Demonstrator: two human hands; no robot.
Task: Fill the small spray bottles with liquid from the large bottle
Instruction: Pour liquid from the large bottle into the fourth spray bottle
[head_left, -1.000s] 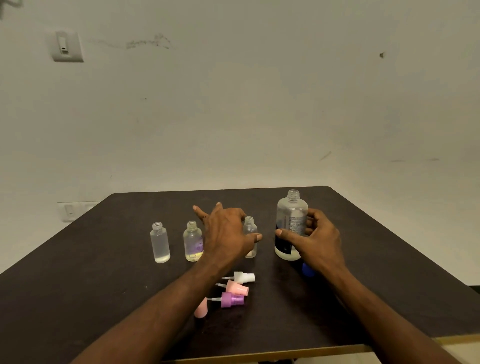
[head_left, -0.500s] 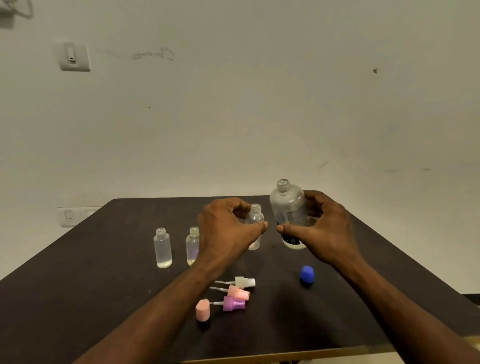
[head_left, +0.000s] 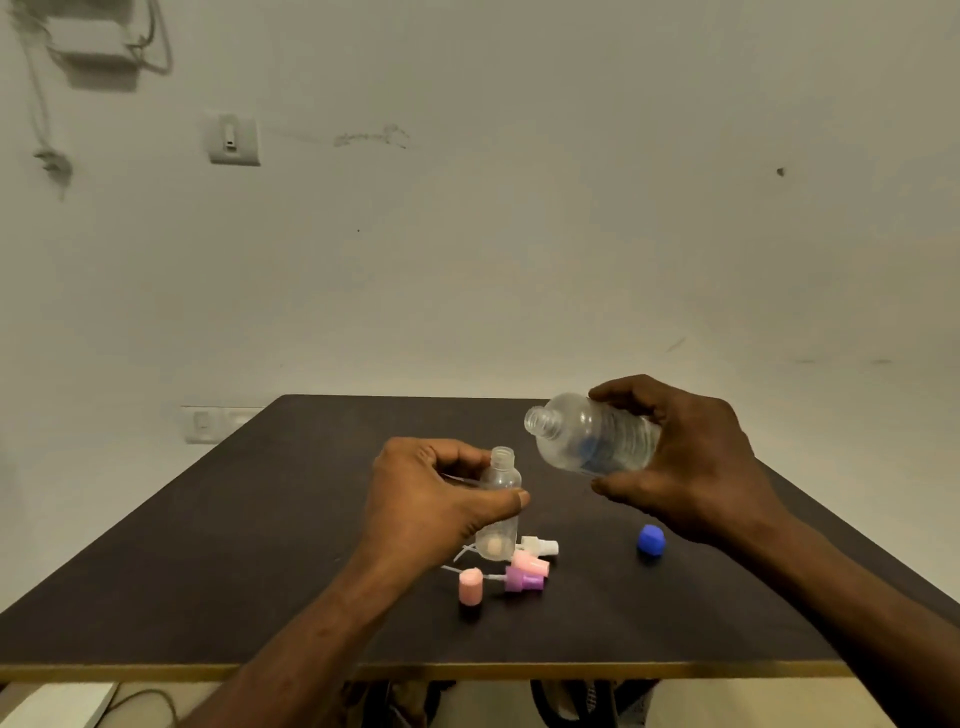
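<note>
We find the left hand (head_left: 431, 499) gripping a small spray bottle (head_left: 500, 499), its fingers curled behind the body and the thumb pressed across the front. The small bottle is upright, uncapped, its open neck uppermost, and it is held above the worktop (head_left: 218, 545); we see no clear liquid level inside it. The right hand (head_left: 696, 462) grips the large bottle (head_left: 592, 441), fingers over its upper side and thumb beneath. This bottle is tipped well over, close to horizontal, with its open mouth pointing left toward the small bottle. The mouth stands just up and to the right of the small bottle's neck, and the two are apart. We cannot tell whether liquid is leaving the large bottle.

On the worktop, below the small bottle, lie three spray heads close together: a white spray head (head_left: 540, 545), a pink spray head (head_left: 530, 563) and a purple spray head (head_left: 524, 580). A pink cap (head_left: 470, 586) stands just left of them. A blue cap (head_left: 650, 540) sits apart on the right, near the right wrist. On the wall behind we note a switch plate (head_left: 234, 139).
</note>
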